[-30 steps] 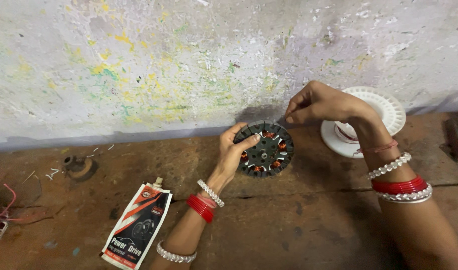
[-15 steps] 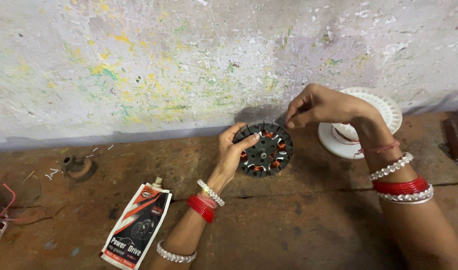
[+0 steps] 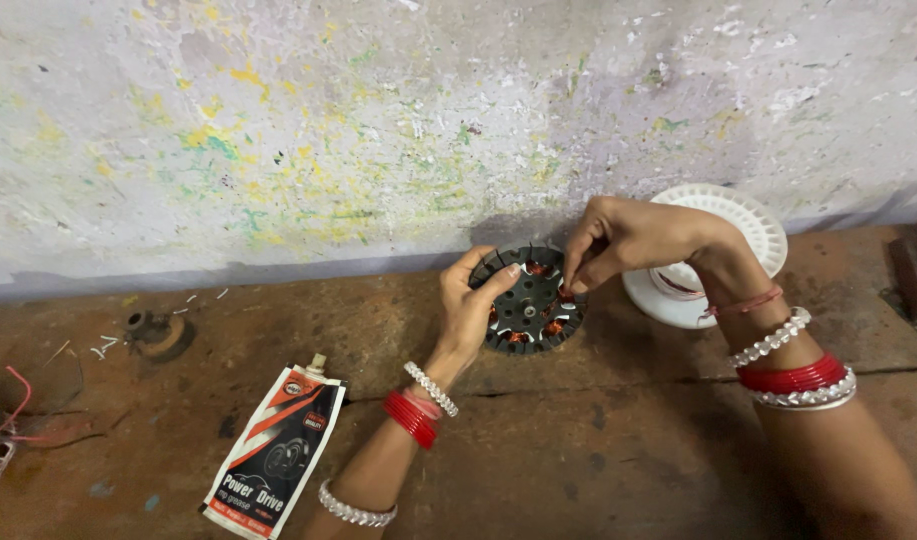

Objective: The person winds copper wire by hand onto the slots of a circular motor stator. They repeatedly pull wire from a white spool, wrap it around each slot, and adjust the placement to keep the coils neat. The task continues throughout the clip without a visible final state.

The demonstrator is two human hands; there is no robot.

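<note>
A round black stator (image 3: 531,303) with copper windings stands tilted on edge on the brown bench, against the wall. My left hand (image 3: 470,312) grips its left rim, thumb over the top. My right hand (image 3: 623,240) pinches at the stator's upper right edge with fingertips together; whether a thin wire is between them I cannot tell. Both wrists carry red and white bangles.
A white plastic spool (image 3: 720,250) with wire lies right behind my right hand. A red, black and white pouch with a nozzle (image 3: 274,450) lies at the front left. A small metal fitting (image 3: 156,332) and red wires (image 3: 6,425) sit at the far left. The paint-flecked wall (image 3: 378,130) closes the back.
My right hand's fingertips have dropped slightly onto the stator's upper right edge. The left hand and stator stay nearly still.
</note>
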